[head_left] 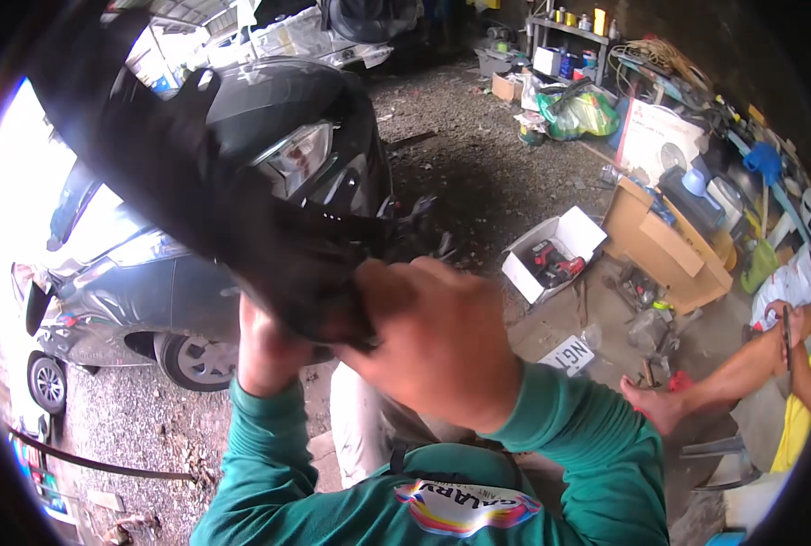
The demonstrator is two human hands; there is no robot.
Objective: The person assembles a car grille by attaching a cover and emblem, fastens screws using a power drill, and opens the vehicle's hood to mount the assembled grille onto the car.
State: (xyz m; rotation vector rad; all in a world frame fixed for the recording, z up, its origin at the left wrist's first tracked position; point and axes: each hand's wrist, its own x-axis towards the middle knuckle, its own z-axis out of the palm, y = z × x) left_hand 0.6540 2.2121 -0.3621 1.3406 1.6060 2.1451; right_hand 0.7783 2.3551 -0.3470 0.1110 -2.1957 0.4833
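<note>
Close in front of me, a long dark car part (178, 173), black and plastic-looking, slants from the upper left down to my hands. It is blurred, and its exact kind cannot be made out. My right hand (433, 337) is closed round its lower end, knuckles up. Beneath the same end my left hand (269, 346) grips it; most of those fingers are hidden behind the part. Beyond it stands a dark car (205, 291) with its headlight (301, 155) showing, partly covered by the part.
To the right, an open white box (551, 255) holds a red and black power tool. A cardboard box (665, 246), tools and a plate (567, 355) lie nearby. Another person's bare leg (715, 387) reaches in at right. Behind is a cluttered shelf (569, 27).
</note>
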